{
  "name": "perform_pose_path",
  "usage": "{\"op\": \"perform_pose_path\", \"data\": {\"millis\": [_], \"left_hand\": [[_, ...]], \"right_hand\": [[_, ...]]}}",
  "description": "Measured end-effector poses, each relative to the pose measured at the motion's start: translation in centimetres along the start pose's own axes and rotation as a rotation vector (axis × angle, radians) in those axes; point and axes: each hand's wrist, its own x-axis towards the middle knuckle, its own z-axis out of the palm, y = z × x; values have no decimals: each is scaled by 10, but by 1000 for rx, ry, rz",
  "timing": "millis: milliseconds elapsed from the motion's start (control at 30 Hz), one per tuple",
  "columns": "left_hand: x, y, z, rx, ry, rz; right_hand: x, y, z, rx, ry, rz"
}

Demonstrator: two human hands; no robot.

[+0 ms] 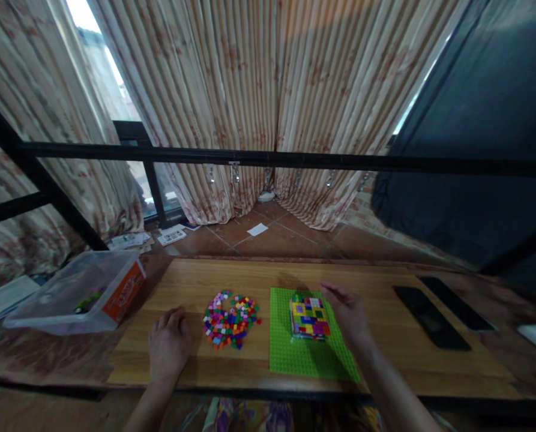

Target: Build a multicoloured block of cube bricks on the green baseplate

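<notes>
On the wooden table, my left hand point(169, 343) rests palm down with its fingers curled in, left of a heap of small coloured toy bricks point(229, 321). Nothing shows in it. My right hand point(349, 309) hovers just right of a block built of multicoloured bricks point(310, 318). Its thumb and fingers are pressed together near the block's far right corner; whatever they may hold is hidden or too small to name. Under the block lies a green studded baseplate point(290, 360).
A clear plastic bin point(69, 300) with an orange label stands left of the wooden table point(195, 276). Two dark flat devices, a nearer one point(432, 318) and a farther one point(459, 303), lie at the right. A black bar point(268, 158) crosses beyond the table, before curtains point(231, 72).
</notes>
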Motion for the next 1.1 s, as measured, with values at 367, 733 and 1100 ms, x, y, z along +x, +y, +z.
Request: {"op": "perform_pose_path", "data": {"millis": [367, 733, 1100], "left_hand": [[-2, 4, -4, -13, -29, -23], [-2, 6, -5, -37, -61, -65], [-2, 5, -4, -2, -37, -41]], "right_hand": [[-65, 10, 95, -792, -460, -333], [-43, 35, 128, -1035, -488, -244], [-64, 13, 99, -675, -459, -230]]}}
